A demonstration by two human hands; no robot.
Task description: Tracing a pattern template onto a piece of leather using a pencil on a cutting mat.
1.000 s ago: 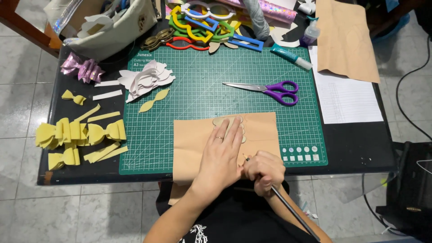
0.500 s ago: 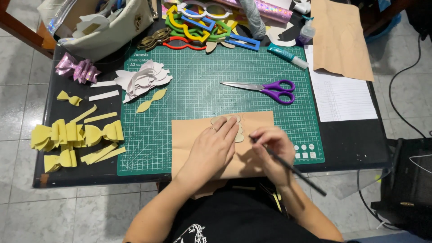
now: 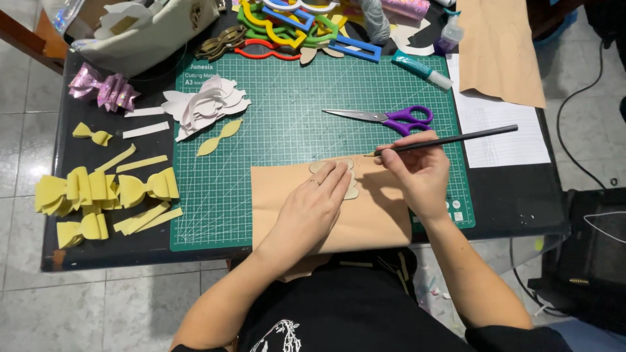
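My left hand [image 3: 317,203] presses flat on a pale bow-shaped template [image 3: 353,191] that lies on a tan foam sheet [image 3: 378,218] at the near edge of the green cutting mat [image 3: 280,124]. My right hand [image 3: 419,171] holds a dark pencil [image 3: 450,140], whose tip touches the sheet by the template's upper right edge. The pencil's shaft slants up to the right over the mat's edge. Purple-handled scissors [image 3: 391,118] lie on the mat just beyond my right hand.
Yellow foam bows and strips [image 3: 104,192] lie at the left of the black table. Also there: white foam cutouts [image 3: 205,104], a shiny pink bow [image 3: 104,90], a white bag [image 3: 140,36], coloured templates [image 3: 293,23], a glue tube [image 3: 420,68], lined paper [image 3: 502,127], another tan sheet [image 3: 499,49].
My right hand has come up from the table's near edge with the pencil and brought its tip to the template. My left hand has stayed pressed on the template.
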